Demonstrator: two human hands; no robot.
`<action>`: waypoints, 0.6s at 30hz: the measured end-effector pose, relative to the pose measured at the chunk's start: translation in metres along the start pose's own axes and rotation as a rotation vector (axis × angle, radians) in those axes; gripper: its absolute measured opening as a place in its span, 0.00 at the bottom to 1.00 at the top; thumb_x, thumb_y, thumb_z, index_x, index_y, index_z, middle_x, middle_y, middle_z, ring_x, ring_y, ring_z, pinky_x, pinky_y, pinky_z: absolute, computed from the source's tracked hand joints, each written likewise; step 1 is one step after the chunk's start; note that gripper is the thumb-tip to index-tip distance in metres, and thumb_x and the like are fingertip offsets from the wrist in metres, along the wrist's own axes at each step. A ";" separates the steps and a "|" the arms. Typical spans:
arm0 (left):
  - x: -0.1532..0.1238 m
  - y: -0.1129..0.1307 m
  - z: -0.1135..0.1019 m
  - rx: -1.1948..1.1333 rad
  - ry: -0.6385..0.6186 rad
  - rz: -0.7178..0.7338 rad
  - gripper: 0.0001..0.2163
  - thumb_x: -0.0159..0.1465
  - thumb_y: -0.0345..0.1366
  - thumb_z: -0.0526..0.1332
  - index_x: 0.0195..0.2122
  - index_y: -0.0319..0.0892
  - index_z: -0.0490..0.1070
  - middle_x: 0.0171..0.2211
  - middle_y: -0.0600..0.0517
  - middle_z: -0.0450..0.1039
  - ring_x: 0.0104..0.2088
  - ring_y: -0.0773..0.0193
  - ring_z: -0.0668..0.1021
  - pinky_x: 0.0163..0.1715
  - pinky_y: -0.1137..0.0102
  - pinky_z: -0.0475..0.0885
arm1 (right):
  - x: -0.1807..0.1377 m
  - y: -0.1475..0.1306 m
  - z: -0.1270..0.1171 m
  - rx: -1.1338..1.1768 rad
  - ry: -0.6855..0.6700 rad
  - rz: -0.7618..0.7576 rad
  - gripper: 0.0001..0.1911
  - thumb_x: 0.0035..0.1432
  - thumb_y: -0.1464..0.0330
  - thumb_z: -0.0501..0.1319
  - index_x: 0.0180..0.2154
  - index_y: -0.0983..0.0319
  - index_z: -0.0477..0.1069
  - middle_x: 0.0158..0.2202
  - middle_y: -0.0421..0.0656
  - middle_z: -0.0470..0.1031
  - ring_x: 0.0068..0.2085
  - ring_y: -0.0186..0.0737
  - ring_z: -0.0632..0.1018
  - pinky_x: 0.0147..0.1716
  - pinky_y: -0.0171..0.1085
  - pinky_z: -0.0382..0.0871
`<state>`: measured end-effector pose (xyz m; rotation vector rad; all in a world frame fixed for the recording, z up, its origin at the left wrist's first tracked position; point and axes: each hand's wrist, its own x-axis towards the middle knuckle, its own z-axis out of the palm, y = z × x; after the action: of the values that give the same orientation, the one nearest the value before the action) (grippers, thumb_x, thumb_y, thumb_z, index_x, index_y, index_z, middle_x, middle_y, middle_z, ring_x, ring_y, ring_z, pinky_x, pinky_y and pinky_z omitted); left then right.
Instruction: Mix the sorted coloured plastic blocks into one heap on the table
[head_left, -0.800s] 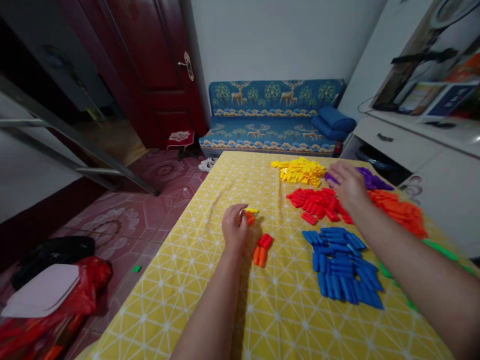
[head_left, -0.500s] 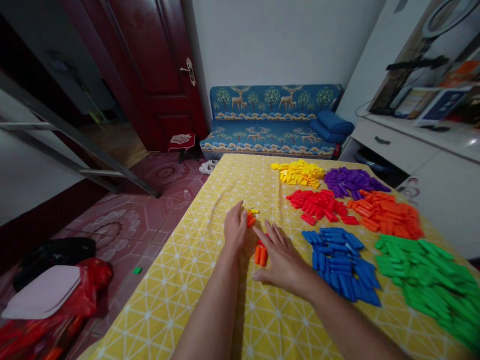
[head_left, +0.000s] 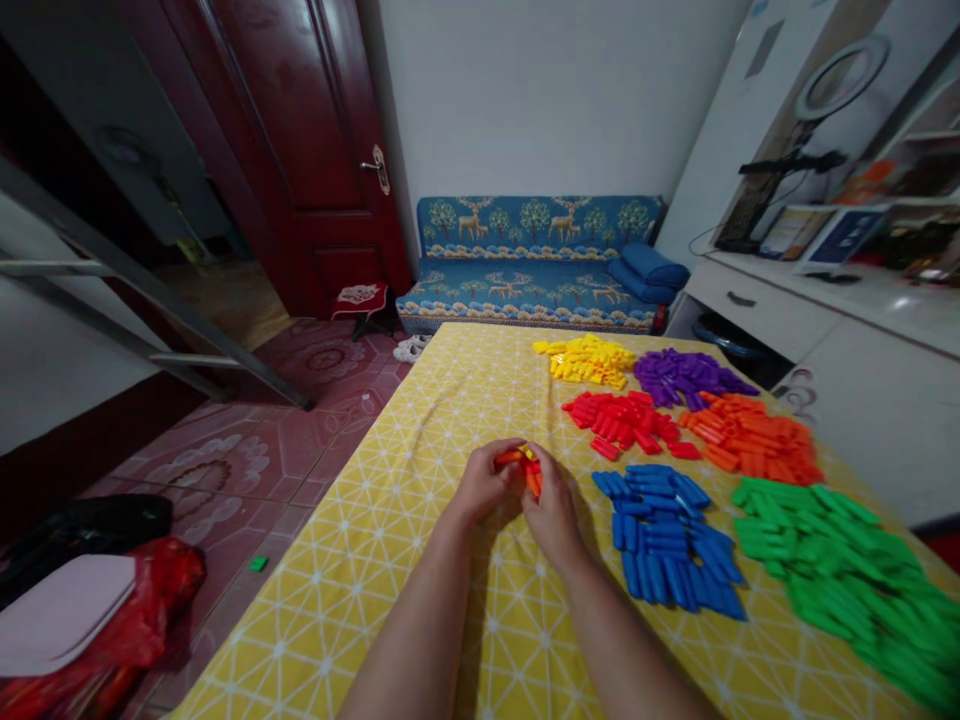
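Note:
My left hand (head_left: 486,485) and my right hand (head_left: 553,510) meet over the yellow tablecloth (head_left: 420,590), both closed around a small cluster of plastic pieces (head_left: 523,463): orange and red ones with a bit of yellow showing. The pieces sit between my fingertips, partly hidden by them. To the right lie sorted piles: blue (head_left: 664,520), red (head_left: 622,420), yellow (head_left: 585,360), purple (head_left: 684,375), orange (head_left: 750,440) and green (head_left: 840,560).
A blue patterned sofa (head_left: 536,265) stands beyond the table's far edge. A dark red door (head_left: 315,150) is at the left, a white cabinet (head_left: 817,320) at the right. Bags (head_left: 97,610) lie on the tiled floor at lower left.
My right hand came back from the far piles to the middle of the table. The loose orange and red pieces left the cloth, and both hands now hold the cluster together.

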<state>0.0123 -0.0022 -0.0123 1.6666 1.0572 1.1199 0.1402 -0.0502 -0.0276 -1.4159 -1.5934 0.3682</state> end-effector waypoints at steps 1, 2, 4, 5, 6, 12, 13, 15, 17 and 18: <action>0.000 0.000 0.001 -0.053 0.008 -0.037 0.18 0.59 0.29 0.60 0.51 0.40 0.77 0.46 0.43 0.79 0.46 0.55 0.79 0.50 0.61 0.73 | 0.002 0.002 -0.001 0.033 0.010 0.021 0.38 0.45 0.81 0.52 0.60 0.61 0.62 0.58 0.51 0.70 0.59 0.46 0.72 0.59 0.49 0.68; 0.001 0.000 0.002 -0.099 0.010 -0.064 0.17 0.60 0.32 0.61 0.51 0.40 0.76 0.46 0.43 0.79 0.46 0.54 0.79 0.49 0.61 0.73 | 0.005 0.003 -0.003 0.063 0.017 0.039 0.36 0.45 0.80 0.52 0.58 0.60 0.64 0.56 0.50 0.72 0.57 0.46 0.73 0.57 0.48 0.70; 0.001 0.002 0.002 -0.177 0.006 -0.093 0.17 0.61 0.37 0.63 0.50 0.39 0.77 0.45 0.42 0.79 0.44 0.55 0.80 0.47 0.62 0.74 | 0.009 0.004 -0.004 0.116 0.024 0.055 0.33 0.45 0.78 0.53 0.55 0.59 0.67 0.53 0.48 0.74 0.54 0.46 0.75 0.54 0.47 0.72; 0.001 0.004 0.001 -0.210 0.003 -0.103 0.16 0.61 0.39 0.63 0.49 0.39 0.77 0.45 0.42 0.80 0.43 0.55 0.80 0.46 0.62 0.74 | 0.011 0.004 -0.004 0.137 0.024 0.053 0.30 0.46 0.77 0.53 0.53 0.58 0.68 0.51 0.47 0.74 0.53 0.46 0.76 0.53 0.47 0.72; 0.002 0.007 0.000 -0.239 0.004 -0.114 0.16 0.61 0.41 0.63 0.48 0.39 0.78 0.44 0.42 0.80 0.42 0.56 0.80 0.45 0.63 0.74 | 0.013 0.004 -0.005 0.154 0.021 0.046 0.28 0.47 0.76 0.54 0.51 0.58 0.70 0.50 0.47 0.75 0.52 0.45 0.76 0.52 0.47 0.72; 0.002 0.021 -0.002 -0.299 0.044 -0.149 0.18 0.64 0.47 0.58 0.42 0.37 0.79 0.28 0.48 0.76 0.28 0.64 0.76 0.33 0.70 0.72 | 0.018 0.001 -0.007 0.258 -0.003 0.086 0.17 0.48 0.72 0.55 0.40 0.59 0.74 0.42 0.45 0.78 0.45 0.44 0.78 0.47 0.43 0.73; 0.002 0.021 -0.002 -0.299 0.055 -0.135 0.18 0.65 0.47 0.57 0.42 0.38 0.80 0.27 0.49 0.75 0.28 0.65 0.75 0.32 0.71 0.71 | 0.019 0.001 -0.007 0.286 0.000 0.107 0.16 0.48 0.72 0.55 0.40 0.60 0.74 0.41 0.45 0.79 0.44 0.44 0.78 0.46 0.43 0.73; 0.003 0.021 -0.002 -0.303 0.092 -0.102 0.18 0.65 0.46 0.56 0.41 0.39 0.80 0.28 0.49 0.75 0.30 0.65 0.76 0.34 0.72 0.71 | 0.019 -0.001 -0.008 0.347 0.008 0.143 0.15 0.48 0.72 0.54 0.38 0.60 0.75 0.40 0.44 0.79 0.42 0.43 0.79 0.45 0.42 0.73; 0.003 0.018 -0.001 -0.341 0.135 -0.091 0.18 0.65 0.46 0.56 0.41 0.39 0.80 0.32 0.47 0.76 0.35 0.63 0.77 0.39 0.71 0.71 | 0.020 -0.004 -0.010 0.414 0.003 0.166 0.15 0.48 0.72 0.54 0.38 0.60 0.74 0.39 0.43 0.80 0.41 0.42 0.79 0.44 0.40 0.74; 0.003 0.016 0.000 -0.379 0.145 -0.096 0.19 0.66 0.47 0.56 0.41 0.39 0.80 0.35 0.46 0.77 0.37 0.62 0.78 0.42 0.69 0.72 | 0.019 -0.005 -0.010 0.440 -0.004 0.172 0.15 0.48 0.72 0.54 0.38 0.60 0.74 0.39 0.43 0.80 0.41 0.42 0.80 0.43 0.39 0.74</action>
<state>0.0160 -0.0038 0.0032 1.2402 0.9340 1.3015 0.1471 -0.0380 -0.0100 -1.2081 -1.2946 0.7720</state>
